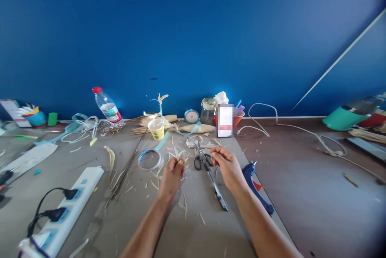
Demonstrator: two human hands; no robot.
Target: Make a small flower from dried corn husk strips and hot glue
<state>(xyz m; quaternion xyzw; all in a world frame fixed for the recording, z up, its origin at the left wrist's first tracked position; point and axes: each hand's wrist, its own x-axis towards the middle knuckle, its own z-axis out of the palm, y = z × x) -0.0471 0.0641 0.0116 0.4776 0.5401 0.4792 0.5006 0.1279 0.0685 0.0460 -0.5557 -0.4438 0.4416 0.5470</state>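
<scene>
My left hand (171, 175) is closed in a pinch around a small bunch of pale, dried husk strips (179, 154) that fan out above the fingertips. My right hand (229, 167) is also closed, thumb against fingers; whatever lies between them is too small to make out. Just left of it are black-handled scissors (198, 162), and a long grey-and-black tool (217, 191) lies beside them on the table. To the right of my right forearm rests a blue glue gun (256, 187). Scraps of husk (184, 205) lie scattered around both hands.
A yellow cup (157, 132) holding a husk flower, a roll of tape (150, 160) and a tilted bottle (109, 107) stand farther back. A phone (225, 119) leans upright near a jar (207, 110). Left is a power strip (70, 205); a white cable (301, 127) crosses the right.
</scene>
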